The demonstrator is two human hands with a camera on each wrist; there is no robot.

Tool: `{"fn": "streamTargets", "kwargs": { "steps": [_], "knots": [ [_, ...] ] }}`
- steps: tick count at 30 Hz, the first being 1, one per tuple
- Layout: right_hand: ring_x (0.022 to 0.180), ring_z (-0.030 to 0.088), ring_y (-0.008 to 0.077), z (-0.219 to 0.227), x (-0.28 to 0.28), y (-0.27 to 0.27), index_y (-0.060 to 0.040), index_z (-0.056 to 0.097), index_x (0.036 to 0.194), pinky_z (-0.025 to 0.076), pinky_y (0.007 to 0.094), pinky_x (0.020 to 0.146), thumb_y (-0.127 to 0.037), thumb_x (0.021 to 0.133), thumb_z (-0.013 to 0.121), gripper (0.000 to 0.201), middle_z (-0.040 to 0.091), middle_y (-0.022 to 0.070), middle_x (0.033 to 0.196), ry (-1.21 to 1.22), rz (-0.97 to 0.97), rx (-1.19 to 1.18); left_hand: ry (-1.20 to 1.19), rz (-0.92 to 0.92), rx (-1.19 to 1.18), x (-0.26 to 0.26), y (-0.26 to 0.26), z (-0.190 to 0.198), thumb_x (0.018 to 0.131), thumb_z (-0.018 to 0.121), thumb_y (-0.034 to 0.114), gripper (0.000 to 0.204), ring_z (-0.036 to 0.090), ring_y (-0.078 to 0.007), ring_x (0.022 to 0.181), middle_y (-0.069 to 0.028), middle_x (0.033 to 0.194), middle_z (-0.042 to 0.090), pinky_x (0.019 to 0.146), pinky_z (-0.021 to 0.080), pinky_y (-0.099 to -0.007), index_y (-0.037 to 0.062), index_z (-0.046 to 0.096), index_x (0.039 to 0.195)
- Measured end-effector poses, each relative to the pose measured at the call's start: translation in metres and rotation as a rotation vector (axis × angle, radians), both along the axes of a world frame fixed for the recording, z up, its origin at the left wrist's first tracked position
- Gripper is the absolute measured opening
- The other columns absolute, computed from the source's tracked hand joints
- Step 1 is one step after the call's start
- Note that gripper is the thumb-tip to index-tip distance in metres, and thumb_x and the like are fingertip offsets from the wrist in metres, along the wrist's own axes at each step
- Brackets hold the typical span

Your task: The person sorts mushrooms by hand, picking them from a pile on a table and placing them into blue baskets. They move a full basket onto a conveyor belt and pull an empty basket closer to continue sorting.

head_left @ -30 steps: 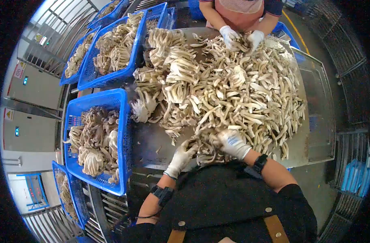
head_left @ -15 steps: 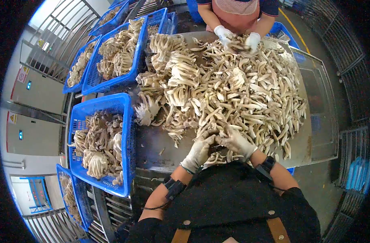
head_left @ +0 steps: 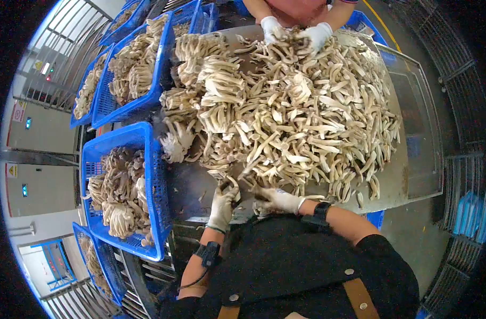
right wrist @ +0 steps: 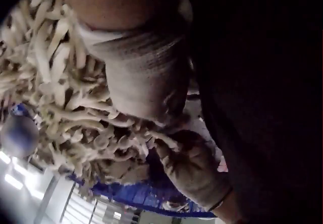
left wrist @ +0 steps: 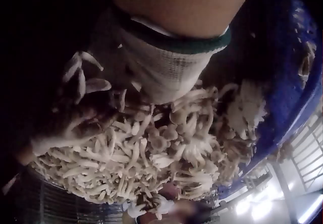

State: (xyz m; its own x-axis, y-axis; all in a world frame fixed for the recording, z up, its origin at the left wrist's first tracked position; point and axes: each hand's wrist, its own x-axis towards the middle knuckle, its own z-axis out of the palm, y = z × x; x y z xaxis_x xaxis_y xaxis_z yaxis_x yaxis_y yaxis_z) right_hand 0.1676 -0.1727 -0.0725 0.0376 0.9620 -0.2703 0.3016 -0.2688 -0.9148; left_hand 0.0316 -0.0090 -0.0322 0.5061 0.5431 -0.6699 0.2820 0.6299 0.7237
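A mushroom [head_left: 234,183] is pinched in the left hand [head_left: 220,210], by the heap [head_left: 328,127] on the desk [head_left: 192,183]; it could snap if squeezed hard. The right hand's [head_left: 281,200] grip cannot be made out.

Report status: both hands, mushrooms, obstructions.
Left hand pinches a mushroom. Right hand at pile's near edge, grip unclear. Second person's hands at far side, not in the way.

Metal table [head_left: 188,185]: grey sheet top, bare along its near left part and right edge.
Loose mushrooms [head_left: 320,127]: one broad, tangled heap over the middle.
Mushroom clusters [head_left: 216,80]: stacked down the left, touching the heap.
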Motion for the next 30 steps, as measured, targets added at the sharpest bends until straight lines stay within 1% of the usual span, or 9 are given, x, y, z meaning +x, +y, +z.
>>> {"fn": "streamTargets", "kwargs": {
  "steps": [6, 8, 12, 16, 17, 22, 27, 28, 30],
  "knots": [
    [0.079, 0.058, 0.0369, -0.029, 0.054, -0.028, 0.0004, 0.055, 0.108, 0.048, 0.0397, 0.072, -0.027, 0.077, 0.066, 0.043, 0.059, 0.0213, 0.086, -0.393, -0.032, 0.237, -0.091, -0.109, -0.066, 0.013, -0.005, 0.022, 0.086, 0.056, 0.000, 0.053, 0.059, -0.0177, 0.092, -0.0085, 0.116, 0.054, 0.072, 0.052, -0.0281, 0.0073, 0.036, 0.135],
    [0.097, 0.059, 0.0319, -0.062, 0.083, -0.037, -0.0095, 0.042, 0.135, 0.047, 0.0388, 0.086, -0.022, 0.068, 0.073, 0.075, 0.060, 0.0170, 0.109, -0.228, -0.084, 0.160, -0.116, -0.321, 0.034, 0.035, -0.018, 0.036, 0.089, 0.052, 0.003, 0.050, 0.058, -0.0190, 0.095, -0.0093, 0.116, 0.053, 0.075, 0.051, -0.0279, 0.0027, 0.034, 0.136],
    [0.109, 0.054, 0.0230, -0.055, 0.186, -0.049, -0.0039, 0.048, 0.128, 0.045, 0.0342, 0.095, -0.013, 0.083, 0.056, 0.046, 0.056, 0.0112, 0.121, -0.229, -0.244, 0.325, -0.086, -0.694, 0.032, 0.085, -0.049, 0.047, 0.086, 0.058, 0.014, 0.053, 0.056, -0.0188, 0.103, -0.0110, 0.119, 0.056, 0.084, 0.047, -0.0293, 0.0030, 0.039, 0.134],
    [0.098, 0.053, 0.0210, 0.044, 0.257, -0.037, -0.0121, 0.053, 0.117, 0.046, 0.0369, 0.093, -0.022, 0.081, 0.065, 0.039, 0.052, 0.0053, 0.121, -0.322, -0.560, 0.081, 0.329, -0.880, 0.528, 0.049, -0.021, 0.042, 0.087, 0.059, 0.034, 0.054, 0.058, -0.0228, 0.098, -0.0166, 0.109, 0.060, 0.085, 0.045, -0.0331, 0.0001, 0.046, 0.128],
    [0.104, 0.051, 0.0220, 0.065, 0.282, -0.034, -0.0156, 0.046, 0.129, 0.045, 0.0397, 0.097, -0.020, 0.077, 0.070, 0.057, 0.046, 0.0063, 0.131, -0.796, -0.396, 0.457, 0.477, -0.952, 0.655, 0.034, -0.014, 0.037, 0.087, 0.059, 0.038, 0.056, 0.058, -0.0258, 0.100, -0.0188, 0.108, 0.061, 0.089, 0.044, -0.0350, 0.0005, 0.047, 0.126],
    [0.115, 0.051, 0.0297, 0.032, 0.394, -0.066, -0.0082, 0.040, 0.134, 0.047, 0.0372, 0.090, -0.024, 0.090, 0.050, 0.048, 0.051, 0.0169, 0.126, -0.860, -0.513, -0.106, 0.321, -0.911, 0.350, 0.009, -0.045, -0.001, 0.086, 0.060, 0.036, 0.059, 0.052, -0.0272, 0.112, -0.0182, 0.120, 0.055, 0.097, 0.039, -0.0340, 0.0033, 0.042, 0.132],
    [0.082, 0.062, 0.0351, 0.137, 0.313, -0.058, -0.0022, 0.051, 0.112, 0.050, 0.0425, 0.073, -0.021, 0.082, 0.057, 0.036, 0.060, 0.0203, 0.099, -1.129, -0.302, -0.162, -0.149, -0.921, 0.408, 0.094, -0.088, 0.001, 0.092, 0.055, 0.028, 0.051, 0.050, -0.0195, 0.114, -0.0131, 0.124, 0.053, 0.097, 0.039, -0.0300, 0.0014, 0.042, 0.133],
    [0.077, 0.063, 0.0337, 0.146, 0.285, -0.042, -0.0018, 0.054, 0.104, 0.050, 0.0424, 0.070, -0.020, 0.081, 0.058, 0.030, 0.062, 0.0181, 0.092, -1.085, -0.303, -0.128, -0.122, -0.689, -0.061, 0.113, -0.097, 0.008, 0.094, 0.052, 0.027, 0.043, 0.053, -0.0175, 0.110, -0.0115, 0.123, 0.054, 0.093, 0.043, -0.0287, 0.0010, 0.048, 0.128],
    [0.084, 0.062, 0.0342, 0.131, 0.237, -0.002, -0.0014, 0.058, 0.107, 0.050, 0.0402, 0.077, -0.019, 0.079, 0.059, 0.034, 0.062, 0.0197, 0.091, -0.824, -0.140, 0.037, -0.093, -0.557, -0.040, 0.115, -0.085, 0.016, 0.093, 0.054, 0.028, 0.045, 0.054, -0.0204, 0.108, -0.0128, 0.120, 0.055, 0.092, 0.043, -0.0285, -0.0007, 0.047, 0.126]
  ]
}}
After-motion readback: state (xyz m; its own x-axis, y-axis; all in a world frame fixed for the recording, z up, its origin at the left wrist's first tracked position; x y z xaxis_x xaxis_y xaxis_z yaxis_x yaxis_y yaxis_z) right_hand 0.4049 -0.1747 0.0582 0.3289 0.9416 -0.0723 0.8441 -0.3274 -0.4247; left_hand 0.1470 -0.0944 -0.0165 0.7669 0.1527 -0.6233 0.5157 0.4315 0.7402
